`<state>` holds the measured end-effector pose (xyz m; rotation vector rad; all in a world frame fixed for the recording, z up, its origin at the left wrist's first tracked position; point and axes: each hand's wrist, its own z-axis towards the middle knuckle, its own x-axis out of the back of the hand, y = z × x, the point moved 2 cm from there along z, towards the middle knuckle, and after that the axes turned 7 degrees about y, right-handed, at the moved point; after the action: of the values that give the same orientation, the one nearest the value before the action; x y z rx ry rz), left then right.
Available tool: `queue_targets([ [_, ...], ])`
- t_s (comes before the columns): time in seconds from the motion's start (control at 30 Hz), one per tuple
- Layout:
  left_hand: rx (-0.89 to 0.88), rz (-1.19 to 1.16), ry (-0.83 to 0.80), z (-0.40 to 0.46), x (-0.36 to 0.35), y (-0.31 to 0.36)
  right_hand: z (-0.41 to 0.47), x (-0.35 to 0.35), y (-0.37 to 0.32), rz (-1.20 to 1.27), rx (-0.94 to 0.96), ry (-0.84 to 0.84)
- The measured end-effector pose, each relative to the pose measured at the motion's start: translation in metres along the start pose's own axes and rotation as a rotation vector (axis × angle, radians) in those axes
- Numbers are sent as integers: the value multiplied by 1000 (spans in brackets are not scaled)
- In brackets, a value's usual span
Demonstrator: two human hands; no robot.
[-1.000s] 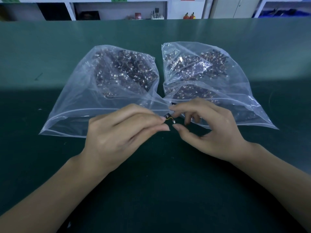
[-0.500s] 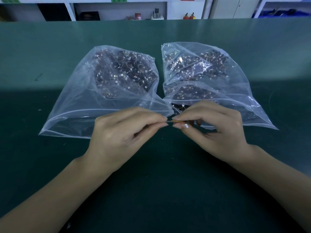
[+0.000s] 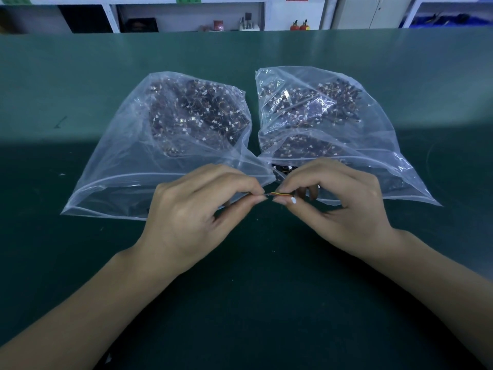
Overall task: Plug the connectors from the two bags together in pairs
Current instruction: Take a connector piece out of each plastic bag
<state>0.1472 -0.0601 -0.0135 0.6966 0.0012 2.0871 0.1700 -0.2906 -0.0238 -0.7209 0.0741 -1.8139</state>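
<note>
Two clear plastic bags lie side by side on the green table, the left bag [image 3: 133,161] and the right bag [image 3: 373,145], each holding a dark heap of small wired connectors with white plugs. In front of the bag mouths, my left hand [image 3: 197,212] and my right hand [image 3: 338,206] meet fingertip to fingertip. Between them runs a short connector lead [image 3: 278,194] with red and yellow wires, pinched at one end by each hand. A small white plug [image 3: 293,200] shows under my right thumb. The end inside my left fingers is hidden.
The dark green table [image 3: 253,303] stretches in front of my hands and behind the bags. White shelves [image 3: 186,14] with small items stand along the far wall, well beyond the table's back edge.
Both hands have closed together. The lead, curled between the fingertips a second ago, now lies stretched straight between them, and the white plug has shifted toward my right thumb.
</note>
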Motion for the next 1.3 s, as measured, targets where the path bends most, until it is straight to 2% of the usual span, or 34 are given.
queue_targets([
  [0.6, -13, 24, -33, -1, -1, -4, -1, -1, 0, 23, -21, -48],
  [0.8, 4, 1, -32, -2, -2, -2, 0, -2, -2, 134, -107, -20],
  [0.93, 32, 114, -20, -1, 2, -4, -2, 0, -3, 188, -196, 22],
  [1.17, 76, 340, -19, 2, 11, -12, 0, 7, 5, 34, -131, 132],
  [1.3, 97, 455, -66, 2, 10, -18, 2, 13, 15, -195, -132, 138],
])
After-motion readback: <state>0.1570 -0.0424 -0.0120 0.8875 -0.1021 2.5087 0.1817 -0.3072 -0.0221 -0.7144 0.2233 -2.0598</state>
